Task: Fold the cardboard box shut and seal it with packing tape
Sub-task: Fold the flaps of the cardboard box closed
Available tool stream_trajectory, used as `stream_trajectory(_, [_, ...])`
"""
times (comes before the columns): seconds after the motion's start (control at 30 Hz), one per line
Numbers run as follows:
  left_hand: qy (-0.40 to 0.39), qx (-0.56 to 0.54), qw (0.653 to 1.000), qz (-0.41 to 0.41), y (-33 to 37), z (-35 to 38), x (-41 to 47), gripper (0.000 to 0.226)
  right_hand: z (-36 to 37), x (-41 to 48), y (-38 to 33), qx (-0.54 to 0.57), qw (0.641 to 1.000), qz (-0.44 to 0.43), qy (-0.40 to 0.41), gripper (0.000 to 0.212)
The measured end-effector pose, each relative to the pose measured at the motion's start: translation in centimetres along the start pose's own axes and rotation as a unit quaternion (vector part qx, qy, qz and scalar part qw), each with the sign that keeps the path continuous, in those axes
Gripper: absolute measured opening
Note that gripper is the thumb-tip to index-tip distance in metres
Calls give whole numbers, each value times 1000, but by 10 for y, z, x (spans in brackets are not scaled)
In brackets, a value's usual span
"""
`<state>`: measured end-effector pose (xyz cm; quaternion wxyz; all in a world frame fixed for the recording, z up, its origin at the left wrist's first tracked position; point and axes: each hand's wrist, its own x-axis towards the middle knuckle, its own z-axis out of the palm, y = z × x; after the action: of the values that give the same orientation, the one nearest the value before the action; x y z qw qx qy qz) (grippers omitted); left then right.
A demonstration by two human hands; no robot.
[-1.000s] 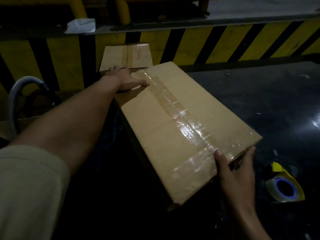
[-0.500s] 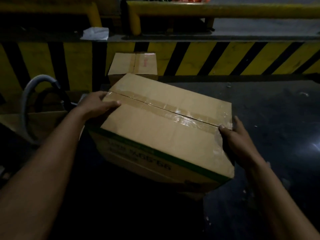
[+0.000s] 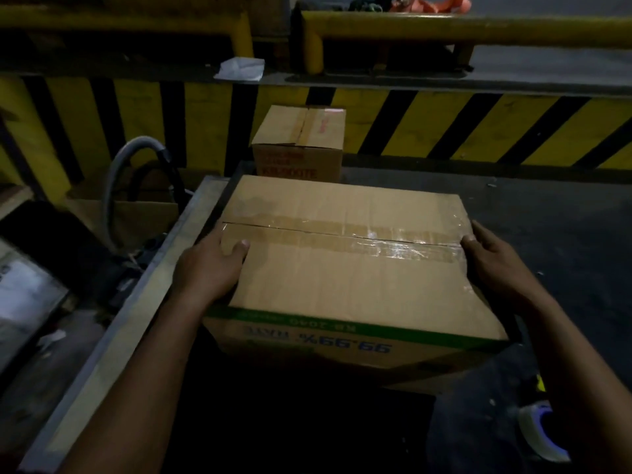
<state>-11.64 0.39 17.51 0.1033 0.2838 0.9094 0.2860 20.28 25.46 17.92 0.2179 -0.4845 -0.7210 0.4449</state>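
A large brown cardboard box (image 3: pixel 349 268) with a green stripe and upside-down blue print on its near side sits on the dark table. Its top flaps are closed and a strip of clear packing tape (image 3: pixel 372 236) runs along the middle seam. My left hand (image 3: pixel 208 268) grips the box's left end, thumb on top. My right hand (image 3: pixel 492 265) presses on the right end, over the tape's end. A packing tape roll (image 3: pixel 540 429) with a blue core lies at the table's lower right, partly behind my right forearm.
A smaller taped cardboard box (image 3: pixel 301 145) stands behind the big one. A yellow-and-black striped barrier (image 3: pixel 461 128) runs across the back with yellow rails above. The table's metal edge (image 3: pixel 136 302) runs down the left. A grey hose (image 3: pixel 119 179) and cardboard lie left of it.
The box was turned from a diagonal position to square in front of me, seam running left to right. Both hands shifted with it to the two ends of the seam.
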Motion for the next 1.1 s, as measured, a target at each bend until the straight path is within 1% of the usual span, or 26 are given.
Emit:
stream_trajectory(0.07, [2, 32, 999, 4, -2, 7, -1, 65, 0, 1, 2, -19, 1000, -14, 2, 44])
stream_trajectory(0.2, [6, 71, 997, 3, 0, 12, -2, 72, -2, -3, 8, -63, 998, -10, 8, 56])
stream_trajectory(0.33, [19, 119, 993, 16, 5, 14, -4, 73, -1, -10, 11, -86, 996, -32, 19, 50])
stream_trajectory(0.43, [55, 152, 987, 8, 37, 23, -9, 69, -3, -7, 15, -93, 995, -34, 22, 47])
stream_trajectory(0.5, [61, 164, 983, 57, 75, 38, -19, 68, -4, -5, 18, -84, 995, -47, 24, 41])
stream_trajectory(0.57, [22, 158, 974, 164, 116, 63, -32, 65, -5, -3, 17, -68, 996, -52, 21, 42])
stream_trajectory(0.63, [-37, 156, 952, 260, 156, 91, -48, 63, -8, -2, 19, -64, 997, -47, 16, 48])
stream_trajectory(0.7, [-90, 167, 929, 318, 186, 116, -61, 64, -16, -6, 25, -38, 999, -25, 16, 54])
stream_trajectory(0.73, [-115, 175, 920, 333, 198, 127, -67, 65, -22, -10, 29, -23, 999, -16, 18, 57])
stream_trajectory(0.8, [-152, 198, 907, 340, 207, 145, -75, 66, -35, -23, 44, -6, 1000, -5, 21, 56])
stream_trajectory(0.83, [-154, 214, 903, 339, 207, 152, -79, 67, -41, -29, 56, -10, 1000, 2, 28, 53])
stream_trajectory(0.87, [-146, 224, 902, 339, 205, 158, -82, 67, -47, -36, 70, -28, 999, 12, 42, 50])
stream_trajectory(0.93, [-124, 231, 902, 343, 200, 165, -85, 68, -57, -47, 106, -99, 991, 56, 66, 49])
stream_trajectory(1.0, [-116, 237, 901, 344, 198, 166, -83, 68, -62, -58, 152, -166, 977, 130, 44, 54])
stream_trajectory(1.1, [-137, 233, 901, 341, 198, 165, -79, 69, -65, -77, 228, -240, 944, 225, -12, 62])
